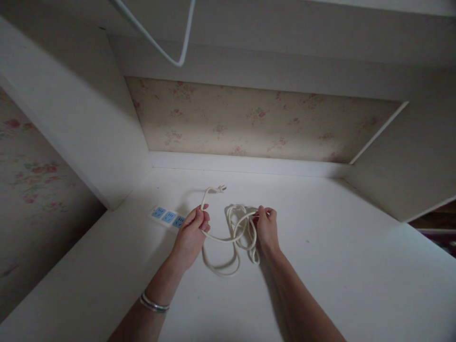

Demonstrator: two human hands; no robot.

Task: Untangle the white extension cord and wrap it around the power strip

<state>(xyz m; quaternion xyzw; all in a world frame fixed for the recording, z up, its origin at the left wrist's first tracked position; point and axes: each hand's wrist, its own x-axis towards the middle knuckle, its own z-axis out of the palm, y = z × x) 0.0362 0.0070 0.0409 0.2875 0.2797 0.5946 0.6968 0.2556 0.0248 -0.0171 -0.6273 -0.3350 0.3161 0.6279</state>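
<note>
Cord [221,240], off-white, slender and round in section, gathered in loose overlapping loops between the two hands over a white surface [313,285]; its free end bends upward and terminates in a plug [223,188] with metal prongs, directed to the right. Left hand [192,230]: fingers curled and closed around the cord a short way below the plug. Right hand [267,228]: thumb and fingers brought together, pinching the cord at the upper right of the loops. Just beyond the left hand, and partly hidden by it, lies a white power strip [168,217] with blue socket faces. Left forearm: silver-coloured bracelet [154,305]. Rear: floral wallpaper [256,121] above a white strip of skirting [249,164]. Upper left: bent white rod [180,61].
</note>
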